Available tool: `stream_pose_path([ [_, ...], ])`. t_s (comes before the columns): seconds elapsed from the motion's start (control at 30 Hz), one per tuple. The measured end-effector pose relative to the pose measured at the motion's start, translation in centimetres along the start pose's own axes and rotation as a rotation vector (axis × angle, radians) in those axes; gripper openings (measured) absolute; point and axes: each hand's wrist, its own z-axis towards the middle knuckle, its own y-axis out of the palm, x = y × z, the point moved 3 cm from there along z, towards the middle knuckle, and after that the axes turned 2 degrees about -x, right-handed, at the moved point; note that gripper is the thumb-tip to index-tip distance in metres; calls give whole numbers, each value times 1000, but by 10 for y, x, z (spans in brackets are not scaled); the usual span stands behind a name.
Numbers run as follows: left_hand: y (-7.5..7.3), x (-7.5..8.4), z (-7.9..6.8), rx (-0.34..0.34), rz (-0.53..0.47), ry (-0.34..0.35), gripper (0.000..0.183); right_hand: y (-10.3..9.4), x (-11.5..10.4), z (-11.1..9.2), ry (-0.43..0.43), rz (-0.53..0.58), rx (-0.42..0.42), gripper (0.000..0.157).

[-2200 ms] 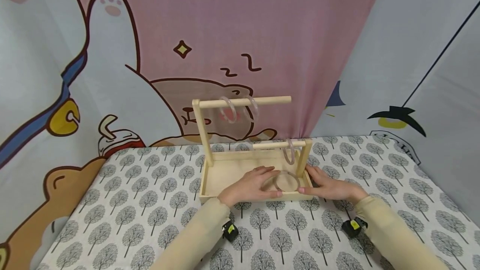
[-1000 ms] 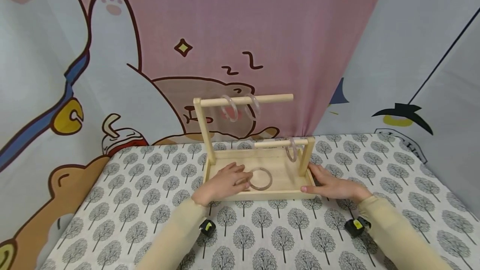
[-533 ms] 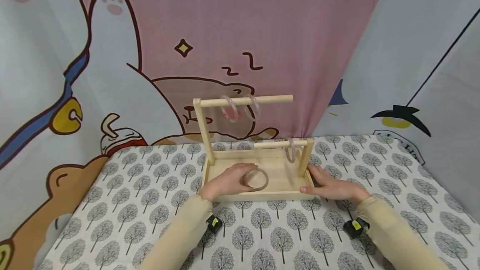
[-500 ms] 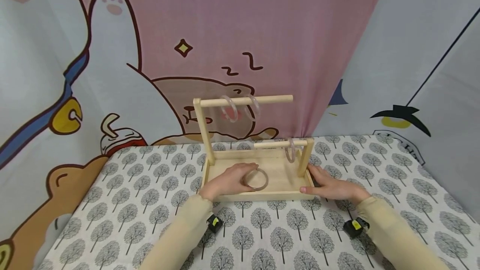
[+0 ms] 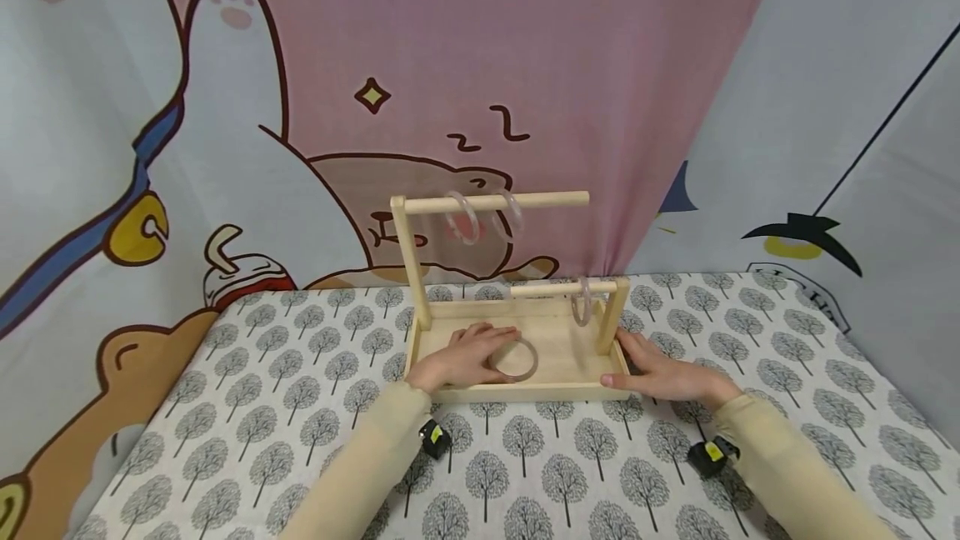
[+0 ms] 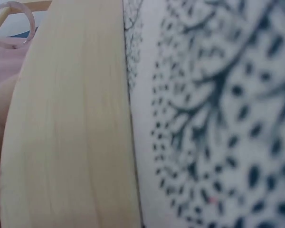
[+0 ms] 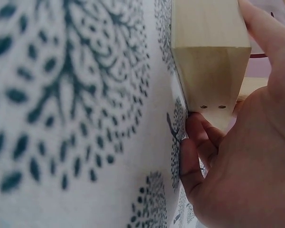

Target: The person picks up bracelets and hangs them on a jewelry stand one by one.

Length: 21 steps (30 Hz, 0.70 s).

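A pale wooden jewelry stand [image 5: 540, 392] with a shallow tray base sits on the table. Inside the tray lies a translucent pinkish bangle [image 5: 536, 357]; my left hand [image 5: 465, 357] holds its left side between fingers and thumb. My right hand [image 5: 667, 373] grips the stand's front right corner, thumb on the rim. The right wrist view shows the fingers of this hand [image 7: 247, 156] curled against the tray's end wall [image 7: 209, 78]. In the left wrist view the tray's front wall [image 6: 76, 118] hides most of the left hand.
Two bangles hang on the tall upper bar [image 5: 555, 199], one [image 5: 474, 227] left of the other [image 5: 517, 219]. Another bangle [image 5: 576, 311] hangs on the lower bar [image 5: 540, 290] at right. Tree-print cloth [image 5: 562, 473] covers the table; a cartoon curtain [image 5: 600, 65] stands behind.
The left hand and the bangle in the tray have moved left from near the right post to the tray's middle. The hand has since closed in around the bangle. The right hand has stayed put.
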Motion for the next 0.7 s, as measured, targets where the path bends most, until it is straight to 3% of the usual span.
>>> stream_pose_path([
  [0.33, -5, -6, -10, -16, 17, -1, 75, 0, -2, 0, -22, 7, -11, 93],
  [0.5, -11, -13, -20, 10, 22, -17, 73, 0, 0, 0, -12, 11, -13, 94],
  [0.7, -10, -17, -23, 58, 28, 14, 73, 1, 2, 0, 18, 17, -17, 95],
])
